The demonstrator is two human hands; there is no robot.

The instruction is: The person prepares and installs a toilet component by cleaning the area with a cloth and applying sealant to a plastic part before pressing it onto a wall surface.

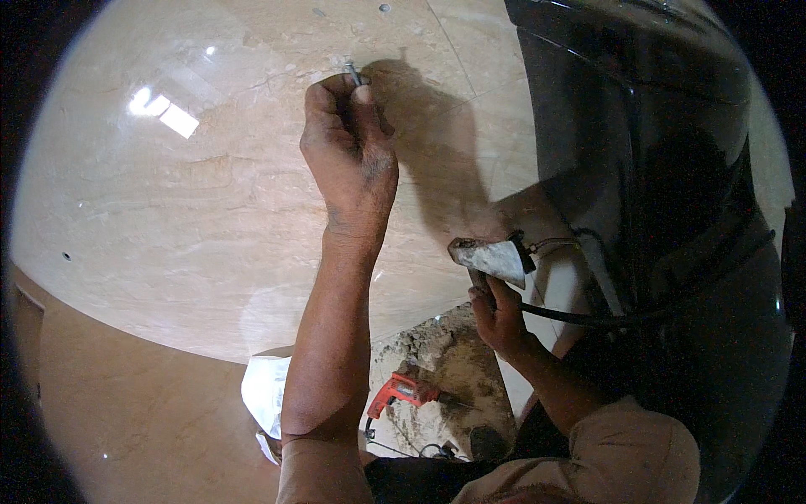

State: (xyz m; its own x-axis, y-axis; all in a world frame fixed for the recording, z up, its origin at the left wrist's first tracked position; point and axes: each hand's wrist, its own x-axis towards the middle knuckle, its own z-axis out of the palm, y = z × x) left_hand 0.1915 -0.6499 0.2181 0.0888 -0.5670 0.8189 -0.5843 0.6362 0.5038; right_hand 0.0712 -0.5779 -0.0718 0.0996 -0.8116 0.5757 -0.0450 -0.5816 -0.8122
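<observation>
My left hand (pixel 353 143) is raised to the beige marbled tile surface (pixel 210 227). Its thumb and fingers pinch a small metal bolt (pixel 353 76), whose tip is at a chipped spot in the tile. Lower and to the right, my right hand (pixel 501 317) is closed round the short handle of what looks like a hatchet (pixel 494 259). The hatchet's pale, dusty head is wedge-shaped, broad toward the right and narrow toward the left. It is apart from the bolt.
A red power drill (pixel 405 390) with a cord lies on the dusty floor (pixel 462 336) below. Glossy black panelling (pixel 588 126) stands at right, with a black hose (pixel 604 320) crossing it. A white object (pixel 264 391) sits beside my left forearm. Drilled holes (pixel 384 7) mark the tile.
</observation>
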